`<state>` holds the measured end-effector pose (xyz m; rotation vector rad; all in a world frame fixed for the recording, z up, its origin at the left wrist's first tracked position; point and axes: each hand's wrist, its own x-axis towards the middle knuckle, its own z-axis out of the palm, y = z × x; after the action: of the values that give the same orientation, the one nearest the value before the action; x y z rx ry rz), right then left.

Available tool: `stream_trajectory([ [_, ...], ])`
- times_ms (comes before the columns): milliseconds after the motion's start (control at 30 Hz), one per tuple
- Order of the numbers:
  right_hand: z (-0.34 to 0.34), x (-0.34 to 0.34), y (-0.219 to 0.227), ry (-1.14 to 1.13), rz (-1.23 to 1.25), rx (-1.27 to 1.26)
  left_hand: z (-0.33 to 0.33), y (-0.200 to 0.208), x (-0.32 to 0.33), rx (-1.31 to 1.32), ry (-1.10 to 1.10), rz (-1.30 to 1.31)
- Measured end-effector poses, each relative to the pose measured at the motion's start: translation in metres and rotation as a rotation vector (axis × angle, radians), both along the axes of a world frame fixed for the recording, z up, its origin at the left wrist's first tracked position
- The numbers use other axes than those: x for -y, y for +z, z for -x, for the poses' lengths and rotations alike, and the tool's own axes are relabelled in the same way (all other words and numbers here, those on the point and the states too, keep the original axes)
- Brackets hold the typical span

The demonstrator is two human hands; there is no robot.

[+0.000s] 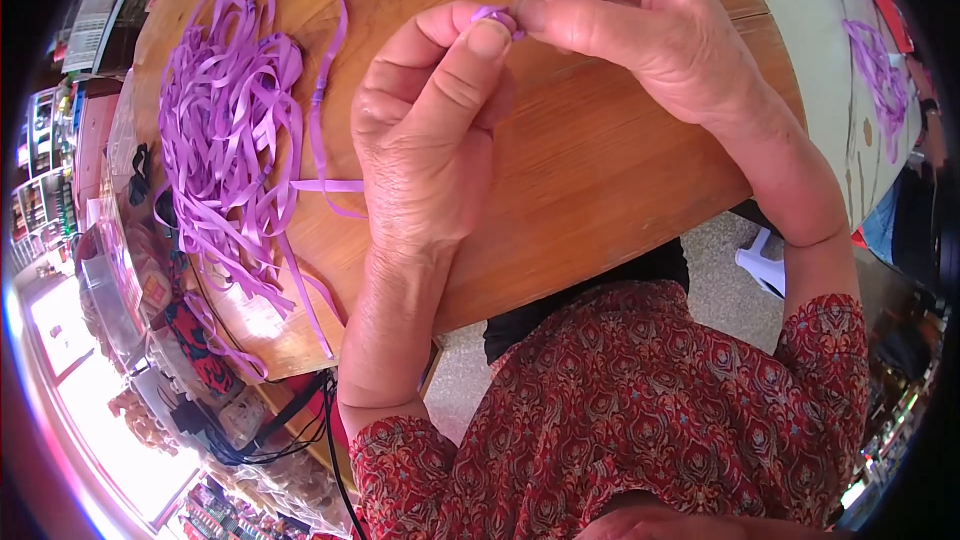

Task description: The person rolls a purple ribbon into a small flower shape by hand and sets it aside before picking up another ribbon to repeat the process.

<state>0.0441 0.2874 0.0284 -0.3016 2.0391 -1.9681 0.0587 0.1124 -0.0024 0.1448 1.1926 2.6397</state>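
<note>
Above the wooden table (600, 155), my left hand (425, 125) pinches a small looped bit of purple ribbon (492, 14) between thumb and forefinger. From the right, my right hand (645, 35) meets it, its thumb and finger closed at the ribbon's edge; how much they grip is partly hidden by the fingertips. To the left of my left hand lies a single purple ribbon strip (318, 125) with a small knot along it. Beyond that spreads a large tangled heap of purple ribbons (230, 110).
A pale marbled surface (800, 50) at the right carries more purple ribbons (880, 80). Bags and patterned cloth (195, 340) crowd the table's left side, with black cables (325, 420) below. A white plastic object (762, 262) sits on the floor at the right.
</note>
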Motion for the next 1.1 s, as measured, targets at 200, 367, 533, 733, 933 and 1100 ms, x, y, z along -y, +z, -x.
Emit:
stream_trajectory([
  [200,0.036,0.004,-0.027,0.055,0.115,-1.410,0.008,-0.010,0.011,-0.044,-0.165,-0.110],
  [367,-0.012,0.002,0.021,-0.108,-0.249,-0.898,0.004,-0.009,0.010,0.004,-0.059,0.013],
  [533,-0.012,-0.001,0.021,-0.083,-0.297,-0.857,0.007,-0.012,0.015,-0.010,-0.116,-0.043],
  [733,0.005,-0.002,0.010,0.022,-0.060,-0.598,0.003,-0.007,0.012,-0.037,-0.085,-0.004],
  [933,0.049,0.000,-0.025,0.166,0.100,-1.577,0.004,-0.006,0.013,-0.065,-0.134,-0.030],
  [1100,0.046,-0.001,-0.029,0.180,0.179,-1.497,0.000,0.000,0.008,-0.028,-0.065,0.126],
])
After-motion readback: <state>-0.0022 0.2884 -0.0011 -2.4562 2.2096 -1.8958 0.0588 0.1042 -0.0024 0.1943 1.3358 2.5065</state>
